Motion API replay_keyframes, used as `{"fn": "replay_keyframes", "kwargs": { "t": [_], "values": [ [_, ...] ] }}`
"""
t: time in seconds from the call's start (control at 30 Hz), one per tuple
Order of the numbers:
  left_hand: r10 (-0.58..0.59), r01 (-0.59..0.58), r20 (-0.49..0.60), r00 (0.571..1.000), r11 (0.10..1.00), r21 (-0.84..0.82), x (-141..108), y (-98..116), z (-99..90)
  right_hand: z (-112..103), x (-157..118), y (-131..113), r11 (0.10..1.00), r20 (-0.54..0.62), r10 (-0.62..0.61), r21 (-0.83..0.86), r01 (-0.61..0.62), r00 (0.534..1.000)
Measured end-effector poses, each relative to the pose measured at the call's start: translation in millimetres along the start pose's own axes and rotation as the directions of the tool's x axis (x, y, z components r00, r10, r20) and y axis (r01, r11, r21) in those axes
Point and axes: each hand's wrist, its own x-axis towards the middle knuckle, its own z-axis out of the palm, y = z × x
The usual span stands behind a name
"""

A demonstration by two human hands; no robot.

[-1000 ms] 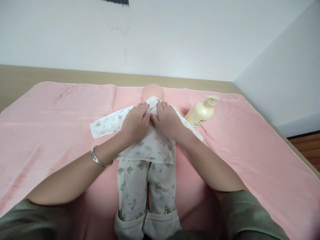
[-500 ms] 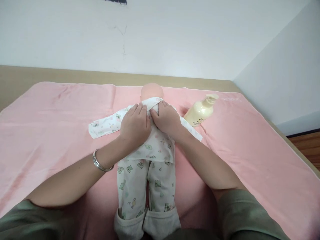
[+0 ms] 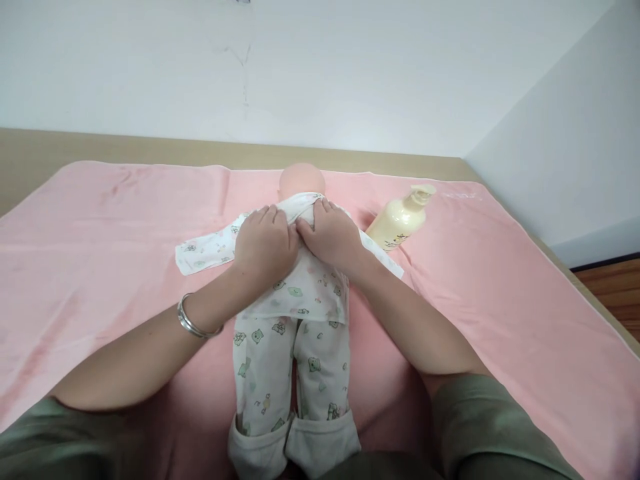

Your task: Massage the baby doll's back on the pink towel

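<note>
A baby doll point(image 3: 301, 180) lies on its back, its bald head away from me. It wears a white printed shirt point(image 3: 313, 297) and matching trousers point(image 3: 265, 357) with turned-up cuffs. On the upper chest, my left hand point(image 3: 267, 243) has its fingers curled over the shirt front near the neck. Close beside it, my right hand point(image 3: 333, 233) pinches the shirt's front edge below the collar. Both hands are closed on the cloth, and they hide much of the chest. The shirt's sleeves point(image 3: 203, 253) stretch out to either side.
A pale yellow pump bottle point(image 3: 400, 220) leans at a tilt to the right of the doll, near its sleeve. Under everything spreads a pink cloth point(image 3: 125, 233) on a wooden surface point(image 3: 30, 157). White walls point(image 3: 350, 73) rise behind and to the right.
My left hand's fingers, flatter before, are now more curled on the shirt, and that hand has shifted slightly left. My right hand keeps nearly the same place and grip.
</note>
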Motion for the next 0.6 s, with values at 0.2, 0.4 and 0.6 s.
{"fn": "replay_keyframes", "kwargs": {
  "t": [0.2, 0.4, 0.6],
  "values": [
    [-0.055, 0.064, 0.086, 0.995, 0.992, -0.104, 8.1, -6.5, -5.1, 4.3, -15.5, -6.3, 0.990, -0.077, -0.071, -0.130, 0.061, 0.994],
    [-0.126, 0.209, 0.234, 0.964, 0.903, -0.376, 32.6, -29.1, 0.4, -0.9, -34.4, -16.0, 0.969, -0.089, -0.152, -0.211, 0.130, 0.984],
    [-0.044, 0.056, 0.072, 0.996, 0.983, -0.174, 11.6, -9.5, 7.6, -2.9, -5.4, -2.4, 1.000, 0.010, -0.007, -0.028, 0.007, 1.000]
  ]
}}
